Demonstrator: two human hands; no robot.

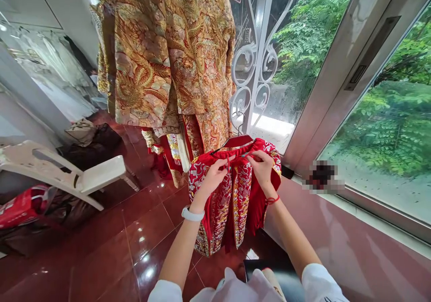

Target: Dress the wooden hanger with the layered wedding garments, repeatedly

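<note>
A red embroidered skirt (222, 203) hangs in front of me from a red hanger (238, 139). My left hand (213, 176) pinches the skirt's waistband left of centre. My right hand (261, 167) pinches the same waistband just to the right, fingers closed on the cloth. A white band sits on my left wrist and a red cord on my right wrist. Behind the skirt hangs a large gold and red embroidered robe (168, 55).
A white plastic chair (67, 171) lies tipped on the red tiled floor (134, 239) at left, with dark bags and a red bag (23, 205) near it. A white scrolled metal grille (257, 55) and large windows stand to the right above a low ledge.
</note>
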